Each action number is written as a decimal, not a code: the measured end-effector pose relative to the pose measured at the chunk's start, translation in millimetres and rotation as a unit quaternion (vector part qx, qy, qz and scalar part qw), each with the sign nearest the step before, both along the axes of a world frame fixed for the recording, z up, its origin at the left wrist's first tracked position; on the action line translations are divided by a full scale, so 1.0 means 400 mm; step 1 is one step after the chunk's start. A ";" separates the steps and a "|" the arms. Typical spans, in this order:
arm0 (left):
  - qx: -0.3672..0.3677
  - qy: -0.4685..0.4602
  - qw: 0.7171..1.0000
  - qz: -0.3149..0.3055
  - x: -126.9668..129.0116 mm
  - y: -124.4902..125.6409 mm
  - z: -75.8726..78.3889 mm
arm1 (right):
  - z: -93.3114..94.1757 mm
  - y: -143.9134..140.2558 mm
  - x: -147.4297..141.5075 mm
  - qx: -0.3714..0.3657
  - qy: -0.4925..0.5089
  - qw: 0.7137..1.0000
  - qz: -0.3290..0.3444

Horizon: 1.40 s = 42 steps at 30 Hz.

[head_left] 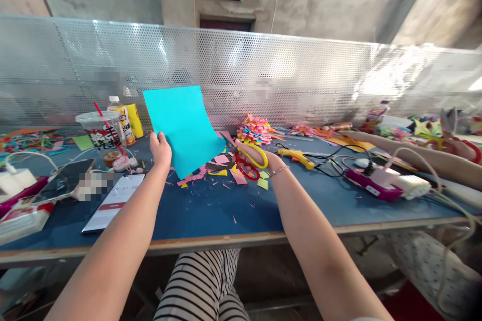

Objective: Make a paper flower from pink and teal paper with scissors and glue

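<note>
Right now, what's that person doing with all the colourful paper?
The person's left hand holds up a bright blue sheet by its left edge. The right hand holds scissors with red and yellow handles, their blades near the sheet's right-hand corner; I can't tell if they touch it. Paper scraps lie on the blue table below, and a colourful paper bundle sits behind.

Blue tabletop (214, 218) with a wooden front edge (233, 239). At left lie a tangle of coloured paper strips (35, 141), a dark-screened phone (66, 179) and a lit smartphone (116, 200); behind them stand a lidded plastic cup (101, 133) and a drink bottle (128, 128). Paper scraps (238, 174) litter the centre, before a multicoloured folded-paper cluster (254, 129). Rightward lie a yellow glue gun (296, 157) and a purple power strip (371, 185).
</note>
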<state>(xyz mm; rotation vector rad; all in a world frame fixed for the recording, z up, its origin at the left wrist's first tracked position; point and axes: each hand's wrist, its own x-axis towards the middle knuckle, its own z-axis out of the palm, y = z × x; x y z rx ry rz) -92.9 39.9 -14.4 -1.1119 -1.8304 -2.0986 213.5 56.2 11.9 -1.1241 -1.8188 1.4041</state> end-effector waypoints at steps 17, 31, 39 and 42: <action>0.018 -0.008 1.000 -0.002 -0.012 0.006 -0.004 | 0.004 0.007 0.007 -0.078 -0.033 0.994 0.074; 0.011 -0.032 0.999 -0.013 -0.032 0.019 -0.021 | -0.005 0.029 0.003 0.037 -0.092 0.993 0.069; 0.026 -0.006 1.000 -0.013 -0.031 0.010 -0.005 | 0.027 -0.008 0.012 0.087 -0.143 0.984 0.067; 0.028 0.018 0.999 -0.019 -0.024 -0.003 0.009 | 0.031 -0.014 0.040 0.112 -0.149 0.977 0.103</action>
